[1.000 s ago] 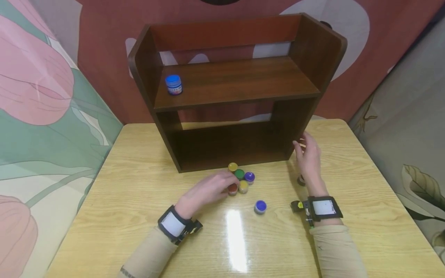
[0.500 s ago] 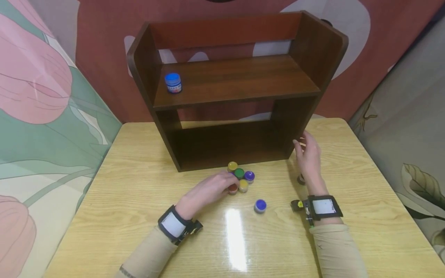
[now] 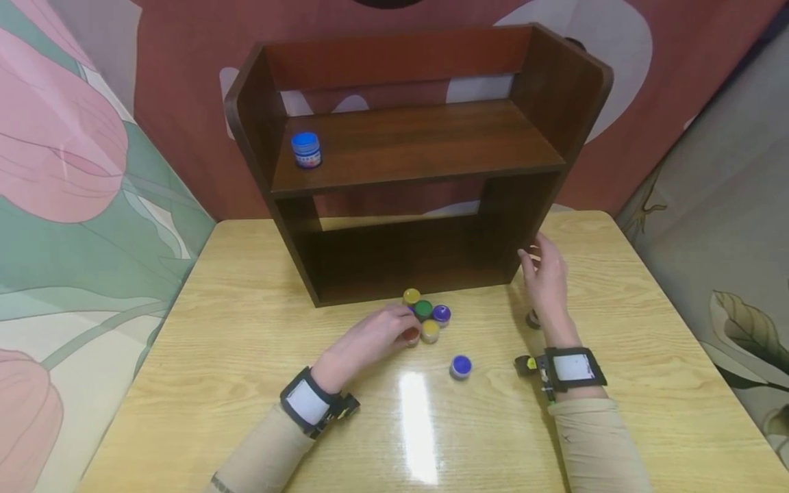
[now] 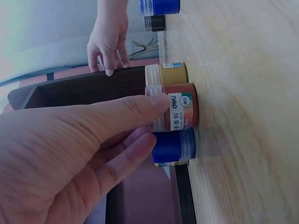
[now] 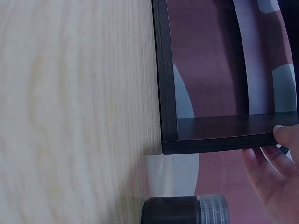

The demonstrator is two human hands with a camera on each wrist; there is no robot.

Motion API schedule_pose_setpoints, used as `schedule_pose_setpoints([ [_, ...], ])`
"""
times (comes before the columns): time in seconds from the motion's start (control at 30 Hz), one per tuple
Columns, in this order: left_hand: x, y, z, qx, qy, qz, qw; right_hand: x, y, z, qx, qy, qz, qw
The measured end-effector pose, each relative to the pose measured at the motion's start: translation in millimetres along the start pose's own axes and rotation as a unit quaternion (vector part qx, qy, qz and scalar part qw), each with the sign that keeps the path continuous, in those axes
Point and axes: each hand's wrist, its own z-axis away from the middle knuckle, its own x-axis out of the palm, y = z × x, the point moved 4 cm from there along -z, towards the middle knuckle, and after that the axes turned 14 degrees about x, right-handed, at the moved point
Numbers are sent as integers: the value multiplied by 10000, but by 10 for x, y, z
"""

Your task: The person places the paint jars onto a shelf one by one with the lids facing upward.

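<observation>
My left hand (image 3: 370, 337) pinches a reddish-brown paint jar (image 4: 189, 109) by its clear lid, and the jar stands on the table. Around it stand a yellow ochre jar (image 3: 430, 331), a green one (image 3: 423, 309), a purple one (image 3: 441, 315), a yellow one (image 3: 411, 296) and a blue jar (image 4: 167, 147) partly hidden by my fingers. My right hand (image 3: 548, 284) holds the lower right side panel of a dark wooden shelf (image 5: 210, 144), thumb on its front edge and fingers behind. A black jar (image 5: 169, 211) stands near my right wrist.
One blue-capped jar (image 3: 307, 150) stands at the left end of the upper shelf board (image 3: 419, 140). Another blue jar (image 3: 460, 368) sits apart, nearer the front of the wooden table (image 3: 203, 383). Patterned cloth (image 3: 68, 150) hangs behind and beside the table.
</observation>
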Motion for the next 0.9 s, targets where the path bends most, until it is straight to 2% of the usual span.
schedule_pose_setpoints([
  [0.47,57,16,14,133,50,-337,9993,12,22,19,91,-32,12,10000],
  [0.67,38,27,24,111,96,-165,9998,6,12,26,108,-23,33,9999],
  [0.9,24,33,8,273,145,24,9995,0,-2,22,114,-26,28,9999],
])
